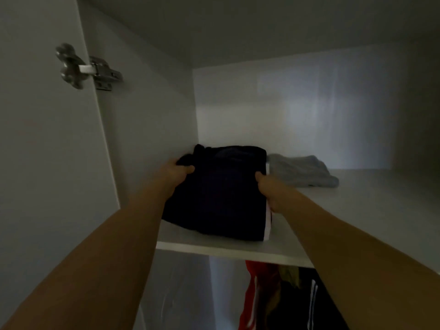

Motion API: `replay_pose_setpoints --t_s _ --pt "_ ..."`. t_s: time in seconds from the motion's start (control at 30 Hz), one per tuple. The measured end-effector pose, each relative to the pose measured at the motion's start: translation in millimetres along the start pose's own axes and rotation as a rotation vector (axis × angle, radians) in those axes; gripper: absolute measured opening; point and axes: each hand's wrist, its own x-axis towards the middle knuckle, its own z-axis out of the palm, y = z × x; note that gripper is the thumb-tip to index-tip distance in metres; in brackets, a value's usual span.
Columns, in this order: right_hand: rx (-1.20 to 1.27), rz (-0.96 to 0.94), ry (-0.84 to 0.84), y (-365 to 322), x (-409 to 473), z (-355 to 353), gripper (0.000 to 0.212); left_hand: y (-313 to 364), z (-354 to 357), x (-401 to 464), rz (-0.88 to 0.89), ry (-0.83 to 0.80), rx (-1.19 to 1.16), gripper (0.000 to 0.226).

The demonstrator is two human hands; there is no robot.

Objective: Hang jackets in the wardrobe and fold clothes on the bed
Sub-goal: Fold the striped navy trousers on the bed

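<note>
A folded dark navy garment [221, 194] with a white side stripe lies on the white upper wardrobe shelf [238, 252], near its left wall. My left hand [177, 171] grips the garment's left edge, thumb on top. On the other side, my right hand [267, 186] holds the right edge beside the stripe. Both arms reach up and forward into the wardrobe.
A folded grey garment [302, 171] lies on the same shelf, just right of the navy one. Below the shelf hang a red jacket [257, 294] and a dark jacket with white stripes [309, 303]. The open door with its metal hinge [95, 69] stands at left.
</note>
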Motion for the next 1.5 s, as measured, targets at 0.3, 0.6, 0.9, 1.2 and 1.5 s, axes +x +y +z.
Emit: replay_pose_setpoints --t_s 0.3,0.6,0.9,1.2,1.5 --pt "-0.895 0.242 0.141 45.6 93.3 50.8 0.069 -72.1 24.6 60.5 -0.13 0.085 0.713 0.034" --pt "-1.015 0.042 0.125 57.7 100.1 62.1 0.06 -87.3 12.7 83.9 -0.095 0.086 0.94 0.038" --pt "-0.629 -0.085 0.151 32.1 48.8 -37.1 0.047 -18.9 36.5 29.4 0.164 0.169 0.903 0.07" --pt "-0.727 -0.193 0.421 29.5 -91.5 -110.3 0.052 28.5 128.3 -53.8 0.664 -0.088 0.907 0.062" --pt "-0.981 -0.004 0.737 51.6 -290.5 -171.8 0.062 54.5 223.7 -205.9 1.118 -0.383 0.72 0.06"
